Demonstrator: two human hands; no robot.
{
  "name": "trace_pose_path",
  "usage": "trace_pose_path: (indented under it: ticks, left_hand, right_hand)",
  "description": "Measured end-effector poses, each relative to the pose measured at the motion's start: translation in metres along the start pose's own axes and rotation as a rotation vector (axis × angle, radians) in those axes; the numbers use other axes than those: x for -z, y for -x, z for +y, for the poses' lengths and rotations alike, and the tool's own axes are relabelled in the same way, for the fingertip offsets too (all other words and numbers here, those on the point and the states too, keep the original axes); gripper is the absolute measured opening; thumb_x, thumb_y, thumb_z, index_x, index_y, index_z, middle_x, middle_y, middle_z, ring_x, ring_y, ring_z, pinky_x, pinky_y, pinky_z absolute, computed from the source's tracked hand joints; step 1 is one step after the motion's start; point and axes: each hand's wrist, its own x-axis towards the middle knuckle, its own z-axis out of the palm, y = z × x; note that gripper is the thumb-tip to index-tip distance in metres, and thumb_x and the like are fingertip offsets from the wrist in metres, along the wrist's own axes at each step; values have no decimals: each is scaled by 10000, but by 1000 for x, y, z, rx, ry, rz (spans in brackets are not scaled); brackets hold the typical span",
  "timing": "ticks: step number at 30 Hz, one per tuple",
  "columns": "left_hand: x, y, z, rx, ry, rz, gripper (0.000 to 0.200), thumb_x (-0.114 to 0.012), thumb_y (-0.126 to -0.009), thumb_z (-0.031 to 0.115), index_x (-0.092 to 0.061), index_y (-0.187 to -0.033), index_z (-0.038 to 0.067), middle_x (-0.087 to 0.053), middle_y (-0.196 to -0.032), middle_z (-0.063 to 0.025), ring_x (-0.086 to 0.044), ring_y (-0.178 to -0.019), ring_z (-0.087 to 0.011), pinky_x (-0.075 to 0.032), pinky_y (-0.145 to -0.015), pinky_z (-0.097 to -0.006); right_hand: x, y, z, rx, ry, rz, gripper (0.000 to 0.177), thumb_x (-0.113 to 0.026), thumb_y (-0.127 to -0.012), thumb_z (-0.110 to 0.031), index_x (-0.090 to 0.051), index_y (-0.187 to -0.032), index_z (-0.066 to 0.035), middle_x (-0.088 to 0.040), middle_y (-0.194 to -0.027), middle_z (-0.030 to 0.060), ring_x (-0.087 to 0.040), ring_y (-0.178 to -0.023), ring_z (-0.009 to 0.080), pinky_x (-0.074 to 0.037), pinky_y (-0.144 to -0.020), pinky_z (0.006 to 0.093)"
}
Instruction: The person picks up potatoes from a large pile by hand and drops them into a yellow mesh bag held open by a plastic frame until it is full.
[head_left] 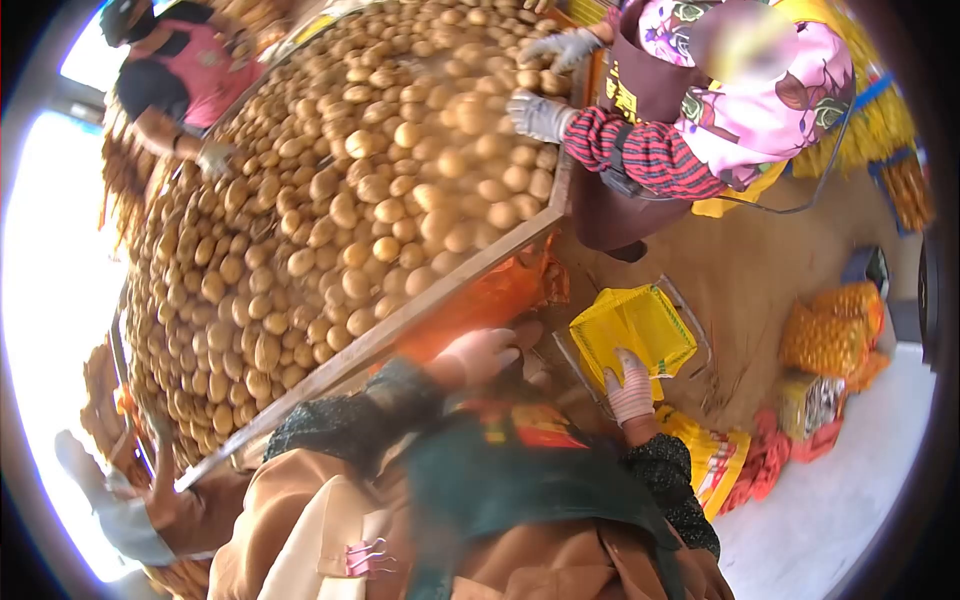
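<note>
My right hand (630, 392), in a pale glove, grips the near edge of a yellow mesh bag (655, 325). The bag hangs spread with its mouth up on a thin metal frame (685, 303) over the floor. My left hand (475, 356), also gloved, hovers beside the wooden rim (400, 325) of a big potato table, its fingers loosely extended and nothing visible in them. Orange mesh sacking (480, 305) lies just beyond it, below the rim. Potatoes (300, 262) cover the table in a thick layer.
Across the corner, a co-worker (720, 110) in a pink patterned top has gloved hands on the potatoes. Another person (190, 75) reaches in from the far left. Filled mesh sacks (830, 330) and red netting (765, 460) lie on the floor at right.
</note>
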Motion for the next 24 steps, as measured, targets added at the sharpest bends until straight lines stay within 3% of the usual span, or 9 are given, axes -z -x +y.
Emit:
trace_pose_path:
  ticks: [5, 9, 12, 15, 17, 19, 20, 22, 24]
  left_hand:
    - [40, 101, 55, 252, -119, 51, 337, -604, -910, 291, -632, -1171, 79, -672, -1038, -191, -639, -977, -384, -525, -830, -450]
    - [29, 170, 16, 169, 62, 395, 357, -629, -879, 214, -634, -1214, 93, -674, -991, -178, -646, -930, -392, -532, -792, -439]
    - [47, 189, 0, 122, -111, 471, 273, -609, -849, 74, -658, -1117, 97, -675, -962, -129, -647, -865, -333, -539, -765, -405]
    - [67, 198, -28, 66, -95, 515, 255, -594, -867, 101, -652, -1114, 84, -657, -938, -168, -636, -874, -392, -529, -758, -449]
    - [96, 206, -33, 56, -115, 536, 226, -597, -865, 102, -653, -1083, 82, -651, -924, -168, -634, -864, -391, -526, -744, -451]
    - [120, 213, -51, 5, -131, 528, 225, -607, -869, 114, -651, -1087, 81, -651, -929, -162, -637, -865, -387, -529, -743, -444]
    - [133, 215, -56, 16, -143, 520, 229, -610, -872, 120, -651, -1095, 82, -652, -935, -160, -638, -870, -385, -530, -747, -441]
    - [161, 224, -70, 19, -159, 524, 239, -616, -877, 126, -651, -1110, 83, -654, -952, -156, -641, -879, -382, -534, -754, -436]
    - [183, 234, -83, 8, -128, 564, 250, -621, -880, 127, -652, -1124, 82, -657, -974, -152, -644, -887, -379, -537, -763, -429]
  right_hand:
    - [0, 2, -27, 116, -118, -159, 382, -613, -822, 1, -620, -1203, -25, -632, -1178, 212, -595, -1117, 385, -465, -1009, 425]
    - [4, -15, -71, 244, -163, -195, 384, -655, -824, -16, -626, -1207, -22, -648, -1176, 190, -613, -1108, 368, -485, -993, 407]
    - [36, -35, -128, 284, -161, -224, 381, -689, -838, -54, -623, -1212, -19, -645, -1203, 186, -613, -1130, 349, -492, -988, 403]
    - [79, -61, -210, 478, 3, -211, 365, -682, -846, -84, -632, -1203, -22, -647, -1188, 183, -610, -1127, 353, -500, -978, 422]
    - [105, -80, -286, 666, 96, -201, 343, -695, -810, -52, -654, -1149, -21, -656, -1119, 160, -655, -1007, 299, -528, -883, 360]
    - [133, -93, -381, 877, 239, -201, 354, -694, -834, -87, -643, -1179, -26, -653, -1145, 172, -628, -1074, 355, -506, -961, 431]
    - [142, -97, -431, 962, 235, -124, 334, -693, -834, -69, -652, -1163, -25, -664, -1127, 156, -646, -1054, 315, -517, -938, 408]
    - [143, -100, -490, 701, -262, -103, 325, -690, -856, -69, -650, -1175, -19, -671, -1162, 132, -648, -1077, 259, -515, -941, 381]
    - [124, -100, -525, 714, -413, -36, 328, -688, -859, -70, -646, -1180, -20, -671, -1163, 130, -648, -1076, 258, -515, -942, 380]
